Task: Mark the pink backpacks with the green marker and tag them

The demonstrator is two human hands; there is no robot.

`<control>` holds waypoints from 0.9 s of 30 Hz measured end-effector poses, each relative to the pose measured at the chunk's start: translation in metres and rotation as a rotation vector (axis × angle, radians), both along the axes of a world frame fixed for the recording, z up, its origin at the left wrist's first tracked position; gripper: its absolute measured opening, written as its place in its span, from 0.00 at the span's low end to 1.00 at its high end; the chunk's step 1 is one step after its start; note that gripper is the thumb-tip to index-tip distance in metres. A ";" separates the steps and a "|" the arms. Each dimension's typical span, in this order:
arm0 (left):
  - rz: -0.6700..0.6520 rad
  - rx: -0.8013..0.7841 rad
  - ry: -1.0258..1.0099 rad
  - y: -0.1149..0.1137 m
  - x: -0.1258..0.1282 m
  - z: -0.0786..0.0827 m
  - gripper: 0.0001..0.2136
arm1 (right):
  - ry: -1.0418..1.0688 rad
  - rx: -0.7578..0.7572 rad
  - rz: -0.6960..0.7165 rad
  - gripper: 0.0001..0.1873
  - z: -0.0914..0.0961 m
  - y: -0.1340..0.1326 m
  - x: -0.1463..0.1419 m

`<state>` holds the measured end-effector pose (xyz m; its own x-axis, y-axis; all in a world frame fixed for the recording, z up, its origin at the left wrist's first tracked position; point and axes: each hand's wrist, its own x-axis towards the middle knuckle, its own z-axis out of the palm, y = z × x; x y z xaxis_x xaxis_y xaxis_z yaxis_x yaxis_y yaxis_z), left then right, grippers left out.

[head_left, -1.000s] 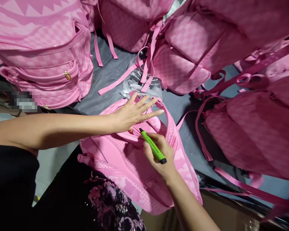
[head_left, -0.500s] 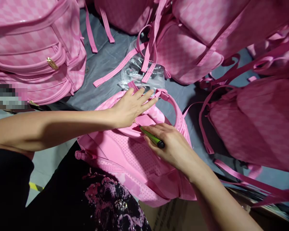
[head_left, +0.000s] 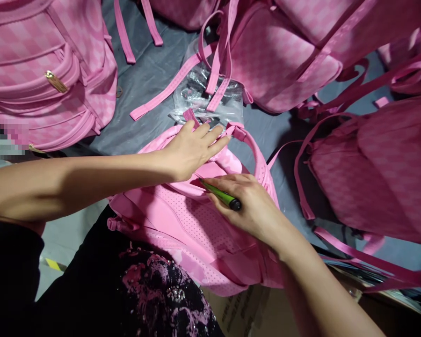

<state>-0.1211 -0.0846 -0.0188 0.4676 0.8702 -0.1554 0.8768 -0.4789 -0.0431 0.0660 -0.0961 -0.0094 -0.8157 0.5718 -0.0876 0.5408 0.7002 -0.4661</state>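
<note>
A pink backpack (head_left: 196, 215) lies in front of me with its dotted padded back facing up. My left hand (head_left: 192, 150) rests flat on its upper part, fingers stretched out and a little spread. In my right hand (head_left: 243, 199) is a slim green pen-shaped tool (head_left: 220, 193) with a black end. Its thin tip points toward the pink fabric beside the left hand's heel; I cannot tell its exact kind. The looped pink strap (head_left: 254, 147) curves up just beyond my right hand.
Checkered pink backpacks stand around: one at left (head_left: 56, 75), one at the back (head_left: 270, 65) and one at right (head_left: 379, 173). Crumpled clear plastic (head_left: 189, 96) and loose straps lie on the grey covering (head_left: 150, 89). A cardboard box (head_left: 242, 313) sits below.
The view has shifted slightly, so the surrounding backpacks sit a little differently. My left hand stays on the backpack. The tool's tip has moved slightly left and up, and its thin point now shows.
</note>
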 end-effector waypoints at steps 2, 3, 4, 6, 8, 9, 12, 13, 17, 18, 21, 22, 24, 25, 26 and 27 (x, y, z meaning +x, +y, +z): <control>-0.002 -0.008 0.000 0.001 0.000 -0.001 0.41 | -0.008 -0.007 -0.004 0.14 0.001 0.000 -0.001; -0.002 -0.011 -0.001 0.002 -0.001 -0.002 0.40 | -0.016 -0.011 -0.008 0.14 0.001 0.000 -0.002; -0.004 -0.012 -0.002 0.002 -0.001 -0.003 0.40 | -0.024 -0.014 -0.014 0.15 0.002 0.000 -0.003; -0.013 -0.002 -0.013 0.003 -0.002 -0.005 0.40 | -0.033 -0.017 -0.027 0.15 0.003 -0.001 -0.005; -0.021 0.009 -0.028 0.003 -0.003 -0.006 0.40 | -0.040 -0.008 -0.035 0.14 0.004 -0.002 -0.006; -0.023 0.011 -0.035 0.003 -0.003 -0.006 0.39 | -0.055 0.000 -0.037 0.14 0.005 -0.002 -0.007; -0.024 0.000 -0.043 0.003 -0.005 -0.005 0.39 | -0.114 0.026 -0.035 0.13 0.009 -0.003 -0.008; -0.023 -0.009 -0.042 0.002 -0.005 -0.004 0.39 | -0.127 0.028 -0.033 0.13 0.009 -0.003 -0.009; -0.018 -0.020 -0.051 0.002 -0.005 -0.005 0.40 | -0.166 0.037 -0.043 0.12 0.009 -0.004 -0.013; -0.019 -0.013 -0.055 0.002 -0.004 -0.005 0.40 | -0.172 0.033 -0.049 0.12 0.009 -0.004 -0.013; -0.029 0.002 -0.061 0.002 -0.007 -0.005 0.39 | -0.206 0.019 -0.065 0.13 0.011 -0.005 -0.012; -0.039 0.000 -0.062 0.002 -0.010 -0.004 0.40 | -0.223 0.026 -0.071 0.13 0.012 -0.006 -0.010; -0.053 -0.031 -0.058 0.001 -0.019 0.002 0.43 | -0.230 0.045 -0.085 0.13 0.013 -0.009 -0.006; -0.044 -0.061 -0.054 -0.001 -0.026 0.005 0.46 | -0.206 0.050 -0.096 0.13 0.013 -0.011 -0.005; -0.021 -0.097 -0.054 -0.003 -0.033 0.009 0.49 | -0.162 0.049 -0.110 0.13 0.011 -0.014 -0.004; 0.014 -0.134 -0.058 -0.006 -0.039 0.012 0.52 | -0.102 0.039 -0.127 0.14 0.008 -0.017 -0.005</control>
<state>-0.1600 -0.0908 -0.0065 0.4671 0.8498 -0.2442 0.8826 -0.4646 0.0713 0.0607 -0.1131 -0.0009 -0.7249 0.6741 -0.1417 0.6689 0.6398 -0.3784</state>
